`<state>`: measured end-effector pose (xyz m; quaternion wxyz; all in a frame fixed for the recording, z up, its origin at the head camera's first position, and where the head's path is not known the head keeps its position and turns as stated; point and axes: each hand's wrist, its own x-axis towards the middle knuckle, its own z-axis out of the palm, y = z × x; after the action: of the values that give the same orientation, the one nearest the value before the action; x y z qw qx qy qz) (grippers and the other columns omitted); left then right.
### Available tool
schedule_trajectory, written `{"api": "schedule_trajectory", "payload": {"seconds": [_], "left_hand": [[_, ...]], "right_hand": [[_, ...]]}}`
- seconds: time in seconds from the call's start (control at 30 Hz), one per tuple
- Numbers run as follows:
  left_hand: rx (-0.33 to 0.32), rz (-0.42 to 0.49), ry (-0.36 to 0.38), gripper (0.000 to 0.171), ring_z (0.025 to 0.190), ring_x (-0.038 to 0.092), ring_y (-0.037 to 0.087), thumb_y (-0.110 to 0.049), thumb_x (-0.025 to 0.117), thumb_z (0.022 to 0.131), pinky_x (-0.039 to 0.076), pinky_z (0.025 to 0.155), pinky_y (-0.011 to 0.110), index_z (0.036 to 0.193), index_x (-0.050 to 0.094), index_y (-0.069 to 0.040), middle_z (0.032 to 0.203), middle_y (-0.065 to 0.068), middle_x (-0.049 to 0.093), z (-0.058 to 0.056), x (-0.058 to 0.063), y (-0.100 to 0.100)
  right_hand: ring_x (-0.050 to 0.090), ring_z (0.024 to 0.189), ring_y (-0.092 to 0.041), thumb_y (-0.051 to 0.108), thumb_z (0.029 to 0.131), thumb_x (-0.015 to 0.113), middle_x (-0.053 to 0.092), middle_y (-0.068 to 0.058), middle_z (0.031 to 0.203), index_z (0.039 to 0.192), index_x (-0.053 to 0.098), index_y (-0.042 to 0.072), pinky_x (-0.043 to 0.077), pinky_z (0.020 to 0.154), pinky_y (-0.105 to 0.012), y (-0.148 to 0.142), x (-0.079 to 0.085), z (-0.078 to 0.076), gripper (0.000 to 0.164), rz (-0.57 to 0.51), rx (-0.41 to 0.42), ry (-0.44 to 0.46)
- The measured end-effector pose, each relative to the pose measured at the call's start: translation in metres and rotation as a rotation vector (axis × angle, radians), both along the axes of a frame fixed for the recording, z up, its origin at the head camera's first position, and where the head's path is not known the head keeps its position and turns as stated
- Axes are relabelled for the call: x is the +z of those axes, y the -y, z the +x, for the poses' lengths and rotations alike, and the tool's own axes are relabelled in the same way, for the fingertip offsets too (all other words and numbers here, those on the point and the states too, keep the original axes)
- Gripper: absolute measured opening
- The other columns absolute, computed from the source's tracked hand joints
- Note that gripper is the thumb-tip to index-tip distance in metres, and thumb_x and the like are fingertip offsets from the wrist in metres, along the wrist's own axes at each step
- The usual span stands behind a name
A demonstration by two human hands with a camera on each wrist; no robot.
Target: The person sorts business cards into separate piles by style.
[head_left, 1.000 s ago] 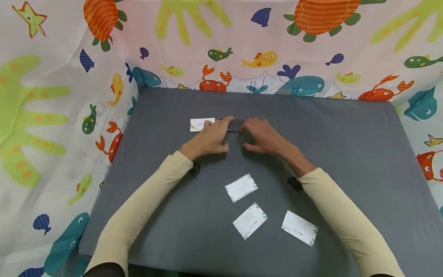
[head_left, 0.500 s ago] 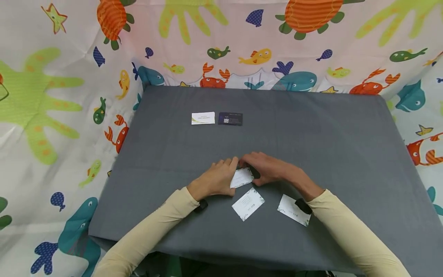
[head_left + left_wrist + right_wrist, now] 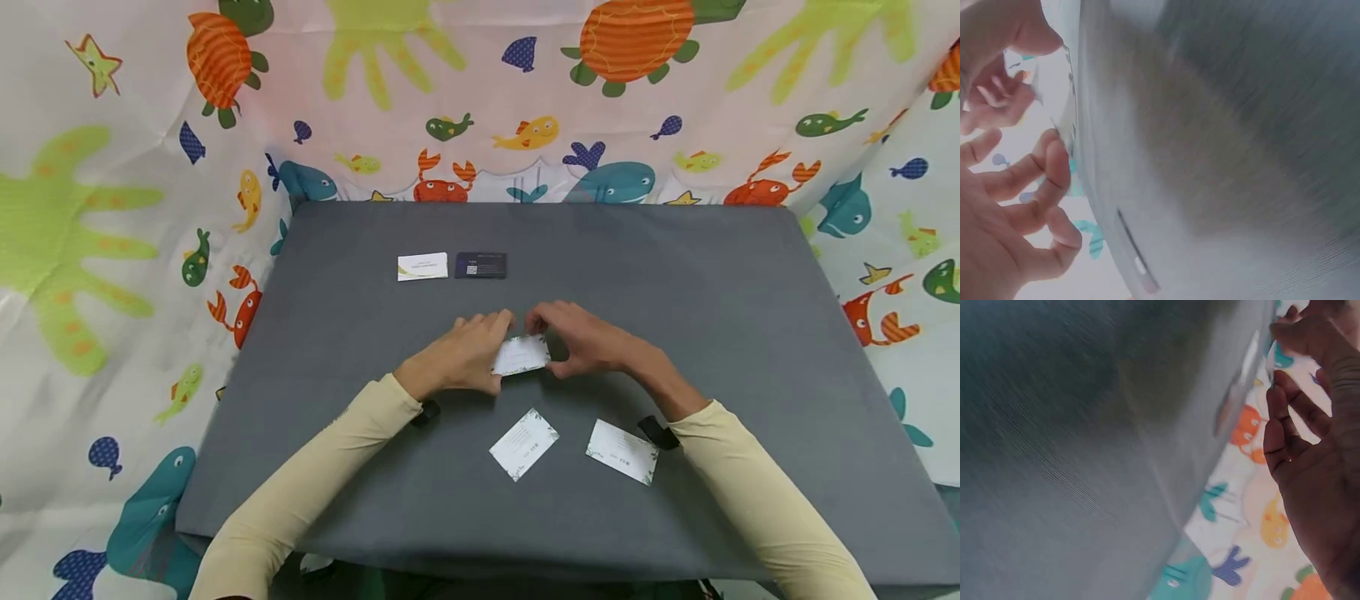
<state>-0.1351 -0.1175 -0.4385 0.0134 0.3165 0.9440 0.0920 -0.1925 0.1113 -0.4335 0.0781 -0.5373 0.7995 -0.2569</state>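
A white card with a leafy border [image 3: 521, 355] is held above the grey table between both hands. My left hand [image 3: 459, 354] pinches its left end between thumb and fingers. At its right end my right hand [image 3: 581, 340] pinches it the same way. In the left wrist view, the left fingers [image 3: 1054, 165] bend toward the card's edge. The right wrist view shows the card edge-on [image 3: 1270, 362] between the right thumb and fingertips. Two matching white cards lie nearer the front: one tilted card [image 3: 524, 445] in the middle and another card [image 3: 622, 452] to the right.
Toward the back of the grey table [image 3: 712, 333], a white card with a yellow-green stripe [image 3: 422, 267] and a black card with a small code square [image 3: 481, 265] lie side by side. A sea-animal print cloth [image 3: 360, 125] lines the back and sides.
Both hands left the black card at the back and came to the nearest leafy card. They have picked it up and moved it slightly away from the front.
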Motion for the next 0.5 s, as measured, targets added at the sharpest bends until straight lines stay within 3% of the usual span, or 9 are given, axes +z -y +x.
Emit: {"api": "schedule_trajectory", "payload": {"seconds": [0.1, 0.23, 0.37, 0.5], "left_hand": [[-0.038, -0.002, 0.001, 0.076, 0.078, 0.047, 0.017, -0.041, 0.074, 0.056, 0.037, 0.060, 0.034, 0.115, 0.037, -0.011, 0.097, 0.000, 0.051, -0.032, 0.004, -0.003], [-0.045, -0.016, 0.012, 0.080, 0.086, 0.049, 0.021, -0.041, 0.077, 0.057, 0.039, 0.066, 0.040, 0.119, 0.033, -0.014, 0.102, 0.001, 0.050, -0.087, 0.005, -0.013], [-0.042, -0.034, 0.036, 0.082, 0.088, 0.050, 0.023, -0.041, 0.079, 0.059, 0.039, 0.070, 0.042, 0.120, 0.030, -0.016, 0.103, 0.002, 0.050, -0.139, -0.001, -0.020], [-0.032, -0.038, 0.070, 0.083, 0.088, 0.050, 0.022, -0.040, 0.081, 0.057, 0.038, 0.073, 0.043, 0.119, 0.030, -0.016, 0.102, 0.002, 0.051, -0.178, -0.013, -0.026]], "right_hand": [[0.048, 0.099, -0.022, 0.018, 0.066, 0.076, 0.052, -0.006, 0.109, 0.118, 0.046, 0.006, 0.036, 0.086, -0.043, -0.005, 0.010, -0.018, 0.061, 0.010, -0.033, -0.070], [0.048, 0.096, -0.023, 0.016, 0.065, 0.077, 0.053, -0.009, 0.107, 0.118, 0.046, 0.005, 0.037, 0.084, -0.044, -0.010, 0.015, -0.054, 0.063, 0.033, -0.134, -0.124], [0.046, 0.096, -0.024, 0.012, 0.064, 0.078, 0.052, -0.011, 0.108, 0.122, 0.043, 0.006, 0.036, 0.084, -0.045, -0.009, 0.007, -0.095, 0.067, 0.084, -0.237, -0.089], [0.047, 0.102, -0.025, 0.013, 0.066, 0.078, 0.053, -0.011, 0.112, 0.125, 0.041, 0.007, 0.035, 0.088, -0.048, -0.012, -0.009, -0.130, 0.070, 0.126, -0.304, -0.013]]}}
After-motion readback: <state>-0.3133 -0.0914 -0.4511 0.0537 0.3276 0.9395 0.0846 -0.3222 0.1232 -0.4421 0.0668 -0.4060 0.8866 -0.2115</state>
